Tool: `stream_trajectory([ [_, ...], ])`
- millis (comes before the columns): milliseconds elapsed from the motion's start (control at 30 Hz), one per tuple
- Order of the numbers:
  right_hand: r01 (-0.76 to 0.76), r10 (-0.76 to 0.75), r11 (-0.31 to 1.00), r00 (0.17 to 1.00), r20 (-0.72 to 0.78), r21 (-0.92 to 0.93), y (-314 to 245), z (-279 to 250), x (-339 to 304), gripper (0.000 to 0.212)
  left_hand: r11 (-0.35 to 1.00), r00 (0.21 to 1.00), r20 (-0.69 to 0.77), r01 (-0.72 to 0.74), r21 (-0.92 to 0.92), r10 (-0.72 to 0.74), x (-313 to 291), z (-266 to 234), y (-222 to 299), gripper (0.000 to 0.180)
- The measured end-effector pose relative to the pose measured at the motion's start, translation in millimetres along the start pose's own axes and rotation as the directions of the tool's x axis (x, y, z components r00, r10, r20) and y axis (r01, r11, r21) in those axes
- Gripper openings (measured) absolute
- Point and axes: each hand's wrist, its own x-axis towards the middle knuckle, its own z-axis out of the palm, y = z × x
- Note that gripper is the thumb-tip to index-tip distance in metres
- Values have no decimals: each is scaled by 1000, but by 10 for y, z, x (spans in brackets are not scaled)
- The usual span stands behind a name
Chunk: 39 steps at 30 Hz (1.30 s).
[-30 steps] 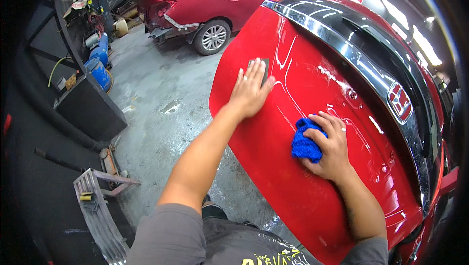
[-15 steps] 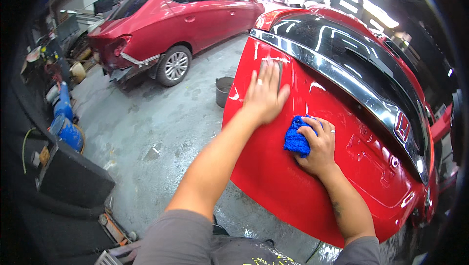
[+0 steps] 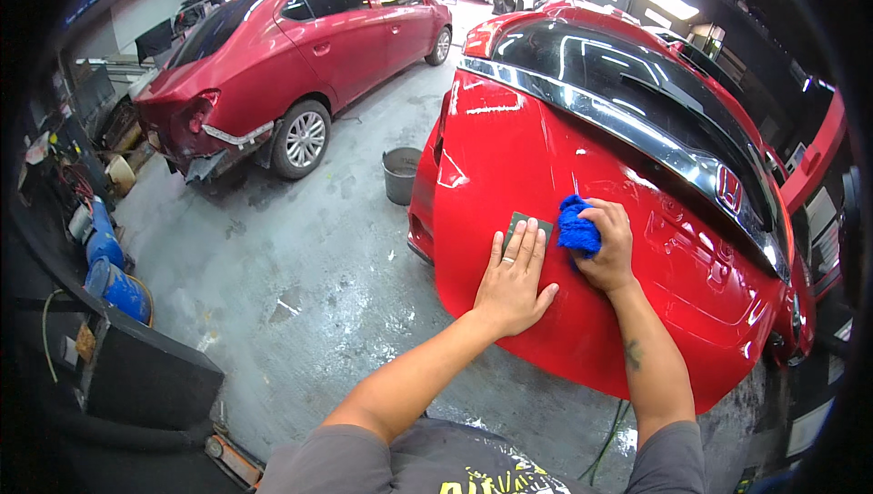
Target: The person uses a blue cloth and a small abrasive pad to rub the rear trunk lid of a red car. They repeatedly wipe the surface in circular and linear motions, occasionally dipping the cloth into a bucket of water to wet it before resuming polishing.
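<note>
- Left hand (image 3: 512, 289) lies flat, unclenched, over a dark sheet (image 3: 518, 218) on the red tailgate (image 3: 509, 157) beneath both hands.
- Right hand (image 3: 609, 246) grasps a blue cloth (image 3: 576, 225) just beside it.
- Work appears unfinished (streaks (image 3: 452, 169) gleam beyond the hands); completed areas hard to tell.
- Left hand hides most of the sheet.

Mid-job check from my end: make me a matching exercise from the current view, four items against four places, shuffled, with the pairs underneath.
Things
1. Blue cloth
2. Dark sheet
3. Grey bucket
4. Blue drum

Places
A. On the floor, between the dark red car and the bright red car
B. Near the picture's left edge
C. Gripped in the right hand
D. Under the left hand's fingers

Pairs: 1-C, 2-D, 3-A, 4-B
</note>
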Motion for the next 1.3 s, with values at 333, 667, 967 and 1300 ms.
stream_trajectory([
  [333, -101, 125, 885, 992, -23, 454, -1164, -100, -414, 60, -412, 897, 419, 332, -849, -140, -198, -534, 301, 92],
  [667, -300, 300, 954, 954, 18, 13, -1547, 621, -187, 87, -173, 900, 404, 377, -910, -165, 499, -1094, -1150, 79],
  [967, -360, 500, 673, 865, 38, -646, -1766, 1203, -979, 83, 821, 878, -257, -471, -322, 403, 2390, -1164, -2209, 83],
  [1300, -229, 398, 754, 905, 150, -616, -1078, 1180, 833, 93, 848, 856, -363, -469, -246, 368, 3556, -657, -2490, 89],
])
